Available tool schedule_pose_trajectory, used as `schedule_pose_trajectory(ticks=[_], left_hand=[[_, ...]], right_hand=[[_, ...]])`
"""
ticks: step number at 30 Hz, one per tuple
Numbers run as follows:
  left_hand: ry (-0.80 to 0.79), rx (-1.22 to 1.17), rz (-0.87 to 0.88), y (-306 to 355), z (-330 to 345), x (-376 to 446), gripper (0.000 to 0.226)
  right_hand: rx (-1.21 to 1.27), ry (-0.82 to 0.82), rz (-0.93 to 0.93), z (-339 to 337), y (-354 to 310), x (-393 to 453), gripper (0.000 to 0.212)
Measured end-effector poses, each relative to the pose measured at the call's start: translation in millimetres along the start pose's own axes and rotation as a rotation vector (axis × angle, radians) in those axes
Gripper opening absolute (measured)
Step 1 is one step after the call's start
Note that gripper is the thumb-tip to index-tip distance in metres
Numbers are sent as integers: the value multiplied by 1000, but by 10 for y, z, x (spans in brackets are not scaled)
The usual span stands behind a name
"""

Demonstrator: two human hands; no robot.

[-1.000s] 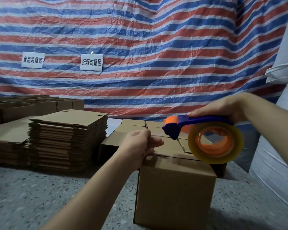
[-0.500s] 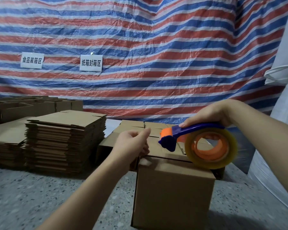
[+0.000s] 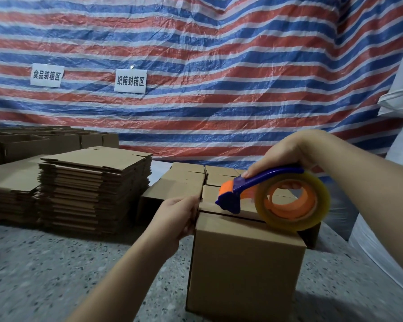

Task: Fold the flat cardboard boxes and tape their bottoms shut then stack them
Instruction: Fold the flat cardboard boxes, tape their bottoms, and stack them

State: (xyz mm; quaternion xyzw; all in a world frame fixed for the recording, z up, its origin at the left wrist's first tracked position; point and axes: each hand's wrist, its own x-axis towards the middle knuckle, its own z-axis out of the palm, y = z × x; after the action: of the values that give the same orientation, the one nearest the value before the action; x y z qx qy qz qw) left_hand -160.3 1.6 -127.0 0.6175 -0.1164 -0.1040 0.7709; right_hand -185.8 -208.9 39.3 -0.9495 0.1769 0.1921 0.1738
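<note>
Head view: right hand [image 3: 286, 154] grips tape dispenser [image 3: 272, 196]; left hand [image 3: 177, 217] presses box [image 3: 244, 268].

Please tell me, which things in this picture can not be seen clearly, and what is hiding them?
Head view only:
- Left hand fingertips: motion-blurred against the box edge, so grip unclear.
- Tape strip from the tape dispenser: transparent, not discernible on the seam.
- Boxes behind: partly hidden by the dispenser and right hand.
</note>
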Motion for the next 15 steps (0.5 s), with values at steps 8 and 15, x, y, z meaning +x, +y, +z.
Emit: schedule_pose_trajectory(ticks=[8,15], left_hand=[[31,-187,-56,-150,-26,45,28],[17,-258,-55,-191,-50,55,31]], right_hand=[[-11,-13,10,37,-99,-15,71],[2,2,15,47,-89,-14,70]])
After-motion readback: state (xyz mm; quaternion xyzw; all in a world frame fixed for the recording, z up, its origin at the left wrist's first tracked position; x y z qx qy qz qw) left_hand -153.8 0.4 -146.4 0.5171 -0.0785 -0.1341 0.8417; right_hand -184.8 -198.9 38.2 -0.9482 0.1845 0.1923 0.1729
